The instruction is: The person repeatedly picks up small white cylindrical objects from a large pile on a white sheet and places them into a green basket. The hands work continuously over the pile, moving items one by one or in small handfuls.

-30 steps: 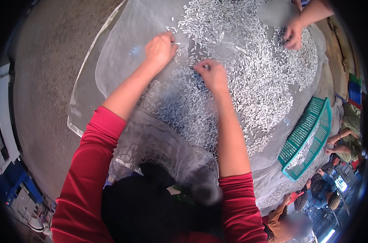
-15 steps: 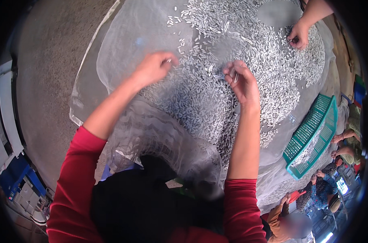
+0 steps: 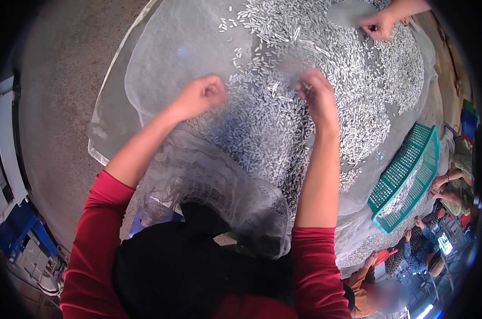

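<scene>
A large heap of small silvery fish [image 3: 326, 95] lies spread on a sheet of fine white netting [image 3: 172, 58]. My left hand [image 3: 201, 95] is closed in a fist, pinching the netting at the near left edge of the heap. My right hand [image 3: 318, 93] is closed over the netting on top of the fish, lifted a little above the pile. Both arms wear red sleeves pushed up to the elbow. Bunched netting [image 3: 219, 191] piles up between my forearms, over my lap.
Another person's hand [image 3: 379, 24] works the far side of the heap. A teal plastic basket [image 3: 405, 175] stands on edge at the right, with people sitting beyond it. Grey concrete floor [image 3: 60, 90] lies to the left, with blue and white equipment [image 3: 18, 234] at the lower left.
Both my hands have drawn back toward me and closed on the netting. The right hand moved right and lifted; the left hand pulled away from the fish toward the heap's edge.
</scene>
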`<state>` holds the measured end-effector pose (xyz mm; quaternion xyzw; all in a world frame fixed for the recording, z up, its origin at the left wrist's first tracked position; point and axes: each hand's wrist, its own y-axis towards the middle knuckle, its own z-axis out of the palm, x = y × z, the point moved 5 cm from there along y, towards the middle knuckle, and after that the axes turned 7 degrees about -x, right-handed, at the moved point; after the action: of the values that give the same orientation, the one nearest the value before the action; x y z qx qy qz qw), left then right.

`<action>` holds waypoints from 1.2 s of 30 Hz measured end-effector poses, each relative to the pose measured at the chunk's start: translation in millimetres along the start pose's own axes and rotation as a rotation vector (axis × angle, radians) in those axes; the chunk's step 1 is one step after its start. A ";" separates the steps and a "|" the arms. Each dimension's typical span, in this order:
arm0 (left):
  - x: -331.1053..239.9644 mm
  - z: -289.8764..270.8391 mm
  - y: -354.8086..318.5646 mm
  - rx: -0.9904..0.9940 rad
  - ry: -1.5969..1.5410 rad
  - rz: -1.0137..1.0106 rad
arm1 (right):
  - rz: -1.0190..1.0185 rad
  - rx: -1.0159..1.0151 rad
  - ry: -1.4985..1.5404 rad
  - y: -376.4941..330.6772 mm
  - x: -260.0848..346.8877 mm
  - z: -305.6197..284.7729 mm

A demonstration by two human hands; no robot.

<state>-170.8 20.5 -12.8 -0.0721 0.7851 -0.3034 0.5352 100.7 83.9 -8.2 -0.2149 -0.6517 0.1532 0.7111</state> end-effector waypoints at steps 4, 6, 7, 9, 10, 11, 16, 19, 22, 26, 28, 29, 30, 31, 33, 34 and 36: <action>-11.6 6.0 6.9 0.148 -0.473 -0.111 | 0.031 -0.075 -0.067 -20.7 -8.1 -23.0; -22.1 10.4 11.0 0.235 -0.570 -0.106 | -0.147 -0.135 -0.469 -20.5 -7.9 -17.1; -25.5 11.4 15.8 0.221 -0.574 -0.122 | -0.320 -0.156 -0.624 -20.3 -5.0 -7.9; -34.1 17.6 26.3 0.214 -0.616 -0.109 | -0.483 -0.242 -0.986 -18.9 -5.8 8.1; -37.3 20.2 32.7 0.191 -0.504 -0.090 | -0.571 -0.270 -1.165 -18.4 -3.9 13.6; -40.6 23.3 39.6 0.167 -0.393 -0.070 | -0.473 -0.270 -1.062 -15.7 -6.4 11.5; -69.0 39.6 50.5 -0.204 0.244 0.377 | -0.055 -0.076 -0.052 -24.8 -7.3 -15.4; -77.4 58.0 53.1 -0.293 0.492 0.476 | 0.069 -0.106 0.232 -31.9 -6.4 -28.5; -79.6 73.4 53.9 -0.354 0.639 0.523 | 0.043 -0.246 -0.319 -25.2 -9.0 -28.9; -77.2 73.9 68.5 -0.266 0.561 0.491 | -0.202 -0.347 -1.064 -11.1 -5.4 -7.3; -73.8 65.6 70.7 -0.180 0.431 0.467 | -0.203 -0.307 -1.037 -9.5 -5.6 -5.4; -71.4 58.8 70.6 -0.130 0.341 0.442 | -0.242 -0.269 -1.014 -11.9 -4.2 -4.5; -69.3 51.4 69.7 -0.079 0.252 0.416 | -0.110 -0.217 -0.664 -14.7 -8.0 -10.5; -63.4 45.3 69.4 0.027 0.011 0.283 | -0.020 -0.146 -0.305 -20.5 -8.8 -16.4; -54.4 39.6 64.5 0.237 -0.472 0.008 | 0.060 -0.052 0.090 -34.0 -10.5 -18.6; -54.9 35.8 60.1 0.262 -0.499 0.034 | 0.050 -0.034 0.127 -41.7 -11.0 -19.6; -54.2 37.1 60.6 0.302 -0.533 -0.023 | 0.065 0.014 0.104 -49.1 -15.6 -16.6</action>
<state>-102.5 78.3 -12.2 -0.0777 0.5623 -0.3930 0.7234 112.5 32.1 2.2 -0.2388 -0.6055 0.1691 0.7401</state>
